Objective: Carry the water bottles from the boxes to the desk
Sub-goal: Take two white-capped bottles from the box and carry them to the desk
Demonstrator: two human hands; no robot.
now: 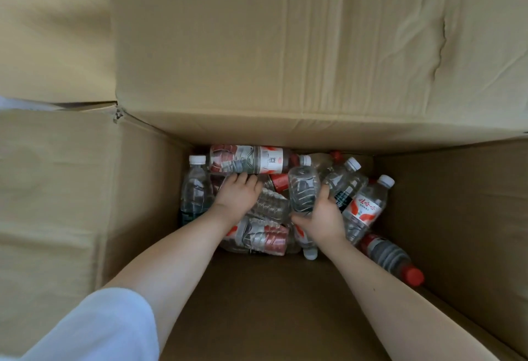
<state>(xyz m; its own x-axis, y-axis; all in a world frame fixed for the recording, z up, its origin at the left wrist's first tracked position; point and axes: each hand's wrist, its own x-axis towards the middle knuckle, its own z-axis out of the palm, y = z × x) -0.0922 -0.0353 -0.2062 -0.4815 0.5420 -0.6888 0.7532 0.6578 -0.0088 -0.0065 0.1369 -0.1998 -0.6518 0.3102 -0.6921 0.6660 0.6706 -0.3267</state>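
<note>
I look down into a deep cardboard box [445, 203] with several water bottles piled at its bottom. My right hand [321, 217] grips a clear label-less bottle [303, 187] that stands tilted above the pile. My left hand [237, 193] reaches to a long bottle with a red-and-white label [254, 159] lying along the far wall; its fingertips touch that bottle's near side. A white-capped bottle with a dark label [195, 189] leans at the left. A red-and-white labelled bottle [365, 207] leans at the right.
A red-capped bottle [391, 257] lies at the right wall of the box. The far flap [271, 46] stands up behind the opening and the left flap [57, 175] folds outward. Bare cardboard floor [271, 303] shows near me.
</note>
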